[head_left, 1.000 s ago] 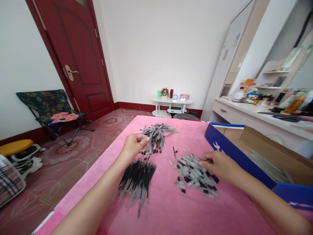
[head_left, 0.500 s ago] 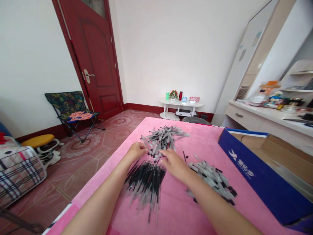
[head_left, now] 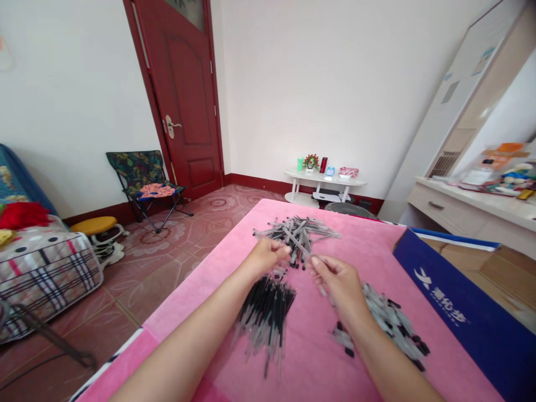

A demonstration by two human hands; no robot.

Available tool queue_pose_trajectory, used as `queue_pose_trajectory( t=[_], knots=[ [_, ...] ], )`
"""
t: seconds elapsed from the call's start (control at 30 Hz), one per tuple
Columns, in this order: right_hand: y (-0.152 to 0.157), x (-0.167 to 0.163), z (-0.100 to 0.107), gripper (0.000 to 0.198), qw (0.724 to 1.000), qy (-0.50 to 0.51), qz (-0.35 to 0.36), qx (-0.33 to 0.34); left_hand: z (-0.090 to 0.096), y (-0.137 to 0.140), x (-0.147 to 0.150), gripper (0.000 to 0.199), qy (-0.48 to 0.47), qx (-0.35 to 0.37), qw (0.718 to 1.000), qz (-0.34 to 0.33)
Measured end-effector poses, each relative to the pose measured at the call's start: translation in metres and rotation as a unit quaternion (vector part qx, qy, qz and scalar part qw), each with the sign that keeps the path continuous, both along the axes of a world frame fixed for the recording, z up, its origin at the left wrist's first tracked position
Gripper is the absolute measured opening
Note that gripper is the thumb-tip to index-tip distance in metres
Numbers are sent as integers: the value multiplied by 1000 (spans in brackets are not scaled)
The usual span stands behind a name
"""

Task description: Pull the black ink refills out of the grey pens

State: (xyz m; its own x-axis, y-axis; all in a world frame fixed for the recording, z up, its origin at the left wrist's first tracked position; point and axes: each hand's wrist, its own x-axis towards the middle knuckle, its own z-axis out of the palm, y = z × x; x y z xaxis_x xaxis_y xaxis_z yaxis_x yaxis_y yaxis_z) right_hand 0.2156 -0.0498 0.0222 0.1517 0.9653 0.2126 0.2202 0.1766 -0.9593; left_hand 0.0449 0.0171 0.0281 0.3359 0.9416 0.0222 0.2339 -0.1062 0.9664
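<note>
My right hand (head_left: 338, 276) is closed, pinching the near end of a translucent pen (head_left: 296, 241) that slants up and left over the far pile. My left hand (head_left: 268, 255) is closed too, thumb and fingertips together beside that pile; what they hold, if anything, I cannot make out. Beyond both hands lies a loose heap of grey translucent pens (head_left: 322, 228) with black ends. Close below my left hand, black-filled pen refills (head_left: 268, 310) lie bunched roughly parallel. Clear pen barrels with black caps (head_left: 393, 324) are piled right of my right forearm, which partly hides them.
Pink cloth (head_left: 310, 357) covers the table. A blue cardboard box (head_left: 444, 301) stands open along its right side. Farther off are a folding chair (head_left: 146, 178), a red door (head_left: 188, 100), a low white stand (head_left: 324, 180) and a white counter (head_left: 473, 204).
My view has turned left. My right hand has shifted right, and its spread fingers have closed on a pen. My left hand stays by the far heap.
</note>
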Motion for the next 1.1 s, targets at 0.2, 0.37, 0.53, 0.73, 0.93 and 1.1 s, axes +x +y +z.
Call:
queue_pose_trajectory(
  t=[0.2, 0.37, 0.53, 0.73, 0.93, 1.1],
  knots=[
    [-26, -9, 11, 30, 970, 214, 77, -82, 12, -35, 31, 31, -373, -174, 910, -46],
    [-30, -10, 18, 31, 938, 273, 155, -150, 11, -39, 36, 21, -401, -200, 893, -35],
    [-27, -2, 11, 26, 900, 323, 230, -179, 11, -41, 37, 21, -398, -176, 898, -61],
    [-23, 5, 8, 31, 911, 259, 242, -210, 9, -45, 39, 25, -358, -175, 917, -35],
    [-29, 2, 24, 24, 986, -79, 117, -93, 4, -42, 42, 27, -359, -158, 919, 23],
    [-39, 10, 38, 13, 908, -416, -54, 9, 14, -9, 6, 11, -443, -133, 874, 150]
  ],
)
